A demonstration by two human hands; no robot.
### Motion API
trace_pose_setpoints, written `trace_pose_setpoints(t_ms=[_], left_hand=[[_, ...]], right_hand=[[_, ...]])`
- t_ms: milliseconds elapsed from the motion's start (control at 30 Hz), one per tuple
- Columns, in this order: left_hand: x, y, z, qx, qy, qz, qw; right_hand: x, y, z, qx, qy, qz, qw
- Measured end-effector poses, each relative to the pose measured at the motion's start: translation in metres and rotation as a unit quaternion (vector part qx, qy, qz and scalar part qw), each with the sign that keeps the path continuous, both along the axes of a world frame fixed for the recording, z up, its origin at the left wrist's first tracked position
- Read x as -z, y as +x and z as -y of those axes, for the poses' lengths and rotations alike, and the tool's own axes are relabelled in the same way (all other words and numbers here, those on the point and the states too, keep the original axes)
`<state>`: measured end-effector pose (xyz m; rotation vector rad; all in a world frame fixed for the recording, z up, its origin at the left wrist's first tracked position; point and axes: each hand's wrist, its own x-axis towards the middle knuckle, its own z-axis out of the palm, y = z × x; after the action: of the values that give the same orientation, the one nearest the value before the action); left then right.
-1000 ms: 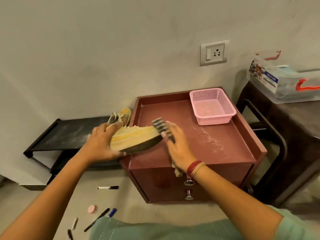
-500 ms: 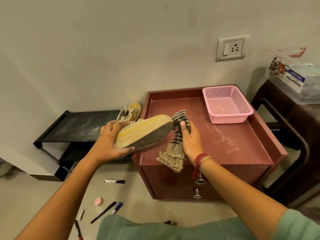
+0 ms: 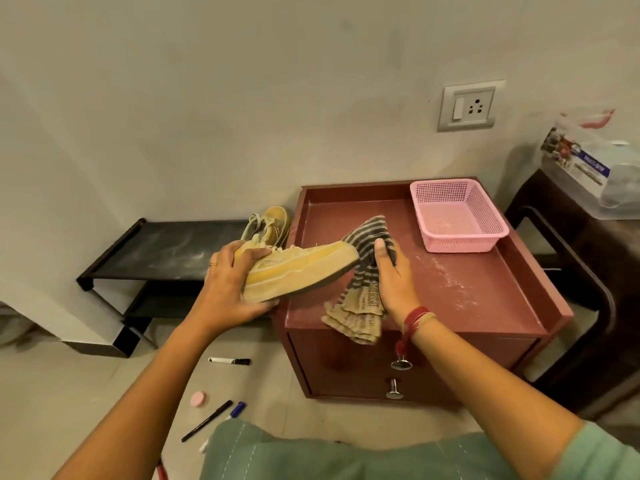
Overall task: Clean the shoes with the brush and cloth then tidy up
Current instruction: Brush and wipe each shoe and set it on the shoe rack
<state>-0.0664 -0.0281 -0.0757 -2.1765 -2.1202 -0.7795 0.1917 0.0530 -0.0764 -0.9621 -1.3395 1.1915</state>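
Shoe (image 3: 301, 268) heel clasped in left hand (image 3: 225, 292) grip | right hand (image 3: 394, 285) grip curled round cloth (image 3: 363, 299) at toe

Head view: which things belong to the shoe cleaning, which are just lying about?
Job: yellow shoe, left hand; striped cloth, right hand; second shoe; pink basket, probably.
Lying about: marker, black pen, pink disc; plastic storage box.

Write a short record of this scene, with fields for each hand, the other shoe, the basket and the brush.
left hand: grips the yellow shoe, lifted at the cabinet edge
right hand: holds the striped cloth at the shoe's toe
other shoe: on the black rack, next to the cabinet
basket: pink, back right of the cabinet top
brush: not in view
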Motion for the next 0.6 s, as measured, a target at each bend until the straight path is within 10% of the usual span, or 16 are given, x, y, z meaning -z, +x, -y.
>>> trace_pose_setpoints(t_ms=[100,200,333,500,600], left_hand=[[-0.002,0.001,0.001,-0.005,-0.001,-0.005,1.0],[-0.001,0.001,0.001,0.005,0.006,0.002,1.0],[0.002,0.001,0.004,0.008,0.023,0.016,1.0],[0.006,-0.004,0.008,0.015,0.016,0.007,1.0],[0.006,-0.004,0.007,0.013,0.018,0.008,1.0]], right_hand=[[0.001,0.001,0.02,-0.034,0.224,0.129,0.965],[0.019,0.001,0.022,-0.099,0.407,0.359,0.834],[0.021,0.008,0.0,-0.075,0.229,0.248,0.938],[0.021,0.01,0.009,-0.117,0.366,0.297,0.874],[0.027,0.008,-0.001,-0.099,0.23,0.206,0.946]])
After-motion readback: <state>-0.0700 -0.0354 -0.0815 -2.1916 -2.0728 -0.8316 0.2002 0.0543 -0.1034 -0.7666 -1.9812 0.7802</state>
